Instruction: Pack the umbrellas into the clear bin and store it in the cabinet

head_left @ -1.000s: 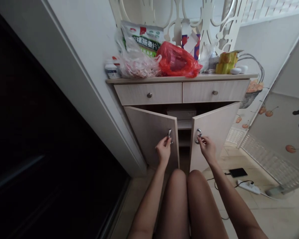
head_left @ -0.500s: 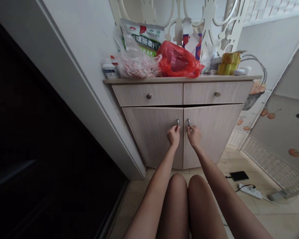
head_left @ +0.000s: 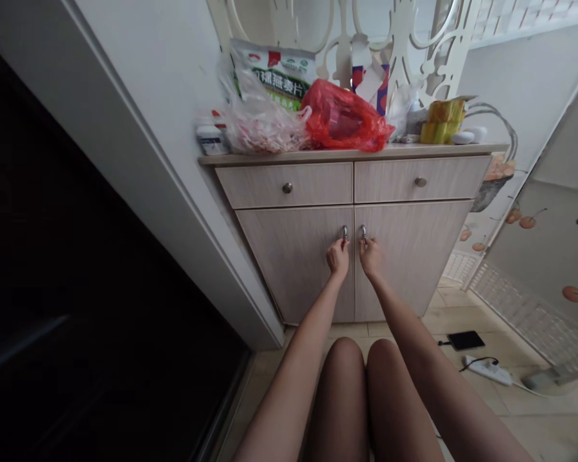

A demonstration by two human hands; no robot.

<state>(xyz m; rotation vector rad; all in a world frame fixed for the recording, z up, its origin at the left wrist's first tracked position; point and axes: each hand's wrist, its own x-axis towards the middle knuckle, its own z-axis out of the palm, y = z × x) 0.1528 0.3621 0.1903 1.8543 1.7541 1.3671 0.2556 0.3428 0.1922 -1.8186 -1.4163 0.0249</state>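
Pinching the metal pulls of a closed wood-grain cabinet [head_left: 293,263]: left hand [head_left: 338,256] on the left door's pull [head_left: 345,233], right hand [head_left: 370,255] on the right door's pull [head_left: 363,232], fingers clamped on each. Both pulls sit at the doors' central seam, hence the hands lie close together, arms reaching forward above the knees. Surface [head_left: 347,154] above the drawers carries a red plastic bag [head_left: 341,119] and an oat-flake packet [head_left: 279,74]. Tiled floor [head_left: 462,319] holds a power strip [head_left: 486,370] and a black phone [head_left: 465,340], beside a cherry-painted wall panel [head_left: 544,269].

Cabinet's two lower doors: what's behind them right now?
Nothing inside shows: the left door and right door are shut, covering it. The left hand is at the left handle, the right hand at the right handle.
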